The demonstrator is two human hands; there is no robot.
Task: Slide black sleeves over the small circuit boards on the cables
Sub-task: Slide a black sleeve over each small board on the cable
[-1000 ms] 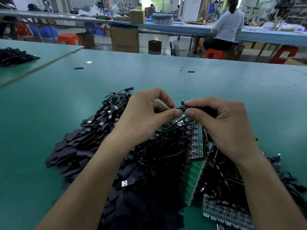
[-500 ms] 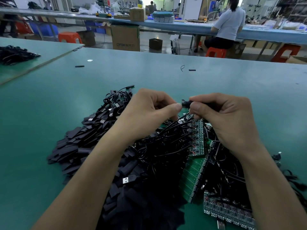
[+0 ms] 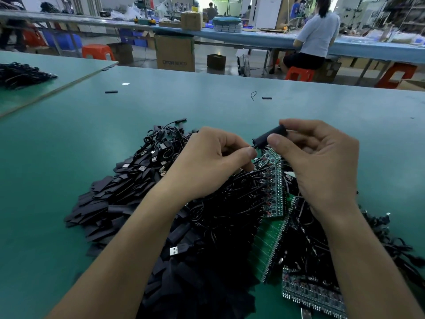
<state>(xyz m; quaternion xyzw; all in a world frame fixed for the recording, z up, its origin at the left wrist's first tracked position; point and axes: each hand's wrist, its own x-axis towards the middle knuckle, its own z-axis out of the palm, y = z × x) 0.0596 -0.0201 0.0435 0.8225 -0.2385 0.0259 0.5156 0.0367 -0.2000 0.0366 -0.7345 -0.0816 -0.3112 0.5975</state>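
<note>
My right fingers (image 3: 274, 142) are closed in a pinch, thumb below and forefinger above, on the black sleeve (image 3: 271, 134). It sits tilted just above the middle of the frame, with its lower end pointing left. My left fingers (image 3: 249, 155) are curled tight and nip the thin black cable (image 3: 254, 146) where it comes out of that lower end. The two hands are nearly touching. I cannot tell whether the small board is fully inside the sleeve, because the sleeve hides it.

To do this step well, I judge the left hand (image 3: 207, 164) should hold the cable taut and in line with the sleeve. The right hand (image 3: 322, 166) should squeeze lightly so the tube stays round, and ease it along straight. A hard pinch would flatten it and could snag the board's corners.

Below the hands, strips of green circuit boards (image 3: 274, 183) lie in a tangle of wired cables. A heap of flat spare sleeves (image 3: 103, 203) and USB plugs (image 3: 142, 168) spreads toward the lower left on the green counter (image 3: 69, 134). A stray sleeve (image 3: 266, 98) lies well apart, higher in the frame.
</note>
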